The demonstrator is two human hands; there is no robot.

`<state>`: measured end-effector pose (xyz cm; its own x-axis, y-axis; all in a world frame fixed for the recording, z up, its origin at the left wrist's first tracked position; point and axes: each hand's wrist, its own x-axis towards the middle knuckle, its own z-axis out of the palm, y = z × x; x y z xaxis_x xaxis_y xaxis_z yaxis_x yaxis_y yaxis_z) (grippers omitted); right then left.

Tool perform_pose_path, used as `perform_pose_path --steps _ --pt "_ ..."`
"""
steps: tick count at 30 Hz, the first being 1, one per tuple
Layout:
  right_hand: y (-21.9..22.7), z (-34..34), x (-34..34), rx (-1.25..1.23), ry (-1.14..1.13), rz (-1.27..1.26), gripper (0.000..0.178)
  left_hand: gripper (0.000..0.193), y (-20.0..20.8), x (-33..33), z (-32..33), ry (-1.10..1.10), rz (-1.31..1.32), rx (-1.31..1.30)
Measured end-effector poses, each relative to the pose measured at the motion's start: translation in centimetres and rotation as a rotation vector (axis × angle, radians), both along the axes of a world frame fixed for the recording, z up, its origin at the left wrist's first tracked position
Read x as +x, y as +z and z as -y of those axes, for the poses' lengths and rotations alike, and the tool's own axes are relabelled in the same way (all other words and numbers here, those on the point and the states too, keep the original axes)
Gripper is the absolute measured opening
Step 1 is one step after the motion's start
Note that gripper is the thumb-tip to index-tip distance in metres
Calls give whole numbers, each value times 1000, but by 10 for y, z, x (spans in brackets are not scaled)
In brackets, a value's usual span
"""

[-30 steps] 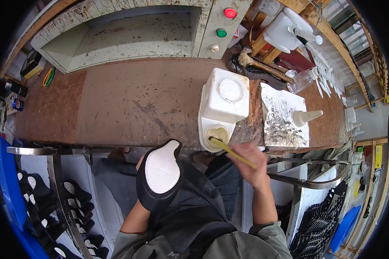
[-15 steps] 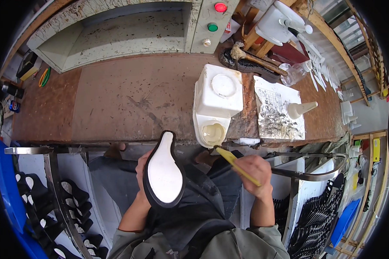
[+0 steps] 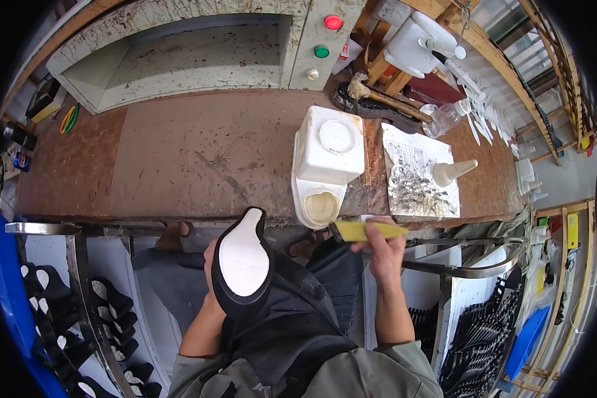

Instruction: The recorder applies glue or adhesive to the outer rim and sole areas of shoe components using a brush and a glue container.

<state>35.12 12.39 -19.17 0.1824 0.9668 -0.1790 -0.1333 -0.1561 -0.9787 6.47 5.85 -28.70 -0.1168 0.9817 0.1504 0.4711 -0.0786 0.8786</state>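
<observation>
A black shoe sole with a white insert point(image 3: 243, 264) was gripped from beneath by the left hand point(image 3: 209, 265); a yellow-handled brush point(image 3: 365, 231) was clasped by the right hand point(image 3: 383, 247) — just beside the white glue container point(image 3: 327, 162) on the bench point(image 3: 179, 159).

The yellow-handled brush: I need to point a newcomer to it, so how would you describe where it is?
Start at the brown workbench and find the white plastic jug at its front edge. Just below the jug's open mouth, the right hand holds the brush level. It is the only yellow-handled tool there.
</observation>
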Motion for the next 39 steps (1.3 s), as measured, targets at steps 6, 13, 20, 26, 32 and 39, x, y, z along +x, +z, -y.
perform_pose_path --steps 6,13,20,26,32,39 --pt "59 -14 -5 237 -52 -87 18 50 35 8 -6 -8 -6 122" --pt "61 -82 -13 1204 435 1433 20 36 66 22 -14 51 59 193" --pt "60 -99 -25 232 -102 -112 27 65 48 15 -7 44 -323 260" --pt "47 -54 11 123 -7 29 22 46 55 20 -10 81 -192 242" --pt "46 -22 9 592 212 -181 36 55 49 19 -10 3 -99 235" --pt "54 -16 5 670 215 143 27 58 33 13 -5 -9 -66 280"
